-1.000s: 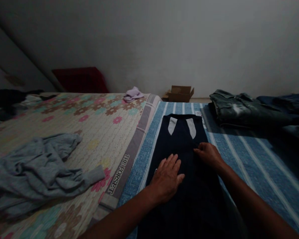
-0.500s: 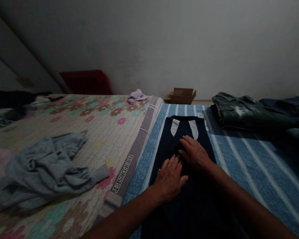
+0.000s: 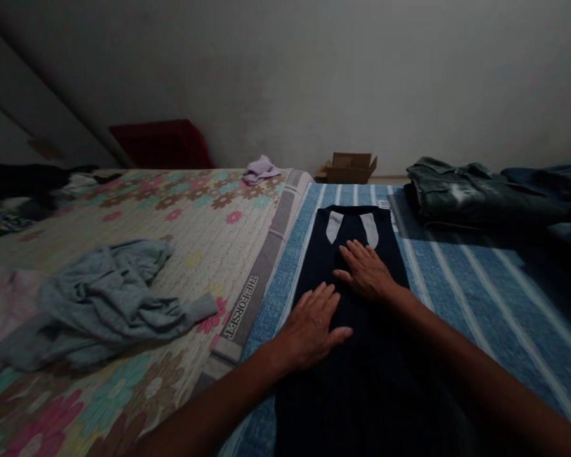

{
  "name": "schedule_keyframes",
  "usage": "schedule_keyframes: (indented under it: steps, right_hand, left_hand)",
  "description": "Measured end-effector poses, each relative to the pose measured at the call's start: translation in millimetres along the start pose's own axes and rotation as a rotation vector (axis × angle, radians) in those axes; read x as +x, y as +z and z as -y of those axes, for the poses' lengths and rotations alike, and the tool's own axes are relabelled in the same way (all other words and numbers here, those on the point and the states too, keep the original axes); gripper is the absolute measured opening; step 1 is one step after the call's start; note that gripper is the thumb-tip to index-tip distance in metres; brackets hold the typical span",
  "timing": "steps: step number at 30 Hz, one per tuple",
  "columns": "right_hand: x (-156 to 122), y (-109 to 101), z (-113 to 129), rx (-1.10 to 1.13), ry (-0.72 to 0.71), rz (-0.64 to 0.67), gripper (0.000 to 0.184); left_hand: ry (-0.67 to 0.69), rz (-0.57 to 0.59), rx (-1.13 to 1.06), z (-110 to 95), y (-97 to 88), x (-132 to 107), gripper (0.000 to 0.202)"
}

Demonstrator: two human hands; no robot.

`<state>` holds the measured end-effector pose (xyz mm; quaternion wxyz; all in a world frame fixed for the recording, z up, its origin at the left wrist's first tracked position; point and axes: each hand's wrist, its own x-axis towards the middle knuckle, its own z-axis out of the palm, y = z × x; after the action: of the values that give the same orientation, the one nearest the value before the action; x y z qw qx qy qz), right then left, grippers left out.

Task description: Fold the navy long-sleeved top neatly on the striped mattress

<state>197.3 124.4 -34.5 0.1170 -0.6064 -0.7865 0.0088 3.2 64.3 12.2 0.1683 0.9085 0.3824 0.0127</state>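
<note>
A dark navy garment [image 3: 356, 355] with two pale grey patches near its far end lies flat on the blue striped sheet [image 3: 461, 285]. My left hand [image 3: 311, 327] rests flat on it, fingers stretched out. My right hand [image 3: 367, 270] lies flat a little farther up the cloth, fingers spread, just short of the pale patches. Neither hand grips anything.
A crumpled grey garment [image 3: 105, 298] lies on the flowered mattress [image 3: 171, 216] to the left. A lilac cloth [image 3: 261, 170] sits at its far edge. Folded jeans [image 3: 476, 197] are stacked at the right. A cardboard box [image 3: 349, 168] and a red cushion [image 3: 162, 145] stand by the wall.
My right hand slid left from the garment's right edge to its middle and then up toward the pale patches. My left hand stayed flat, barely shifting.
</note>
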Motion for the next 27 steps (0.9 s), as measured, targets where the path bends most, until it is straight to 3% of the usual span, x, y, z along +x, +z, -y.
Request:
schedule_keyframes:
  steps: [9, 14, 17, 19, 21, 23, 27]
  right_hand:
    - [-4.4, 13.4, 7.3, -0.006, -0.043, 0.04, 0.07]
    - [-12.3, -6.9, 8.9, 0.086, -0.03, -0.041, 0.052]
    - [-44.5, -35.3, 26.2, 0.217, -0.023, -0.159, 0.027]
    - [-75.4, -52.6, 46.4, 0.325, -0.045, -0.191, 0.021]
    - [-104.8, -61.9, 68.9, 0.463, -0.169, -0.177, 0.02]
    - [-125.6, -60.2, 87.1, 0.514, -0.269, -0.194, 0.022]
    - [-141.5, -35.9, 99.3, 0.343, -0.305, -0.212, 0.024]
  left_hand:
    - [0.001, 0.072, 0.029, 7.8, 13.5, -5.9, 0.061]
    - [0.02, 0.084, 0.009, 10.3, 11.5, -5.5, 0.061]
    - [0.051, 0.06, -0.004, 13.8, 13.9, -6.2, 0.061]
    - [0.061, 0.04, 0.002, 15.8, 18.2, -6.4, 0.06]
    - [0.065, 0.025, 0.016, 17.0, 23.2, -6.3, 0.059]
    - [0.071, 0.01, 0.038, 17.3, 27.4, -6.2, 0.058]
    - [0.076, -0.033, 0.094, 16.7, 33.4, -6.7, 0.053]
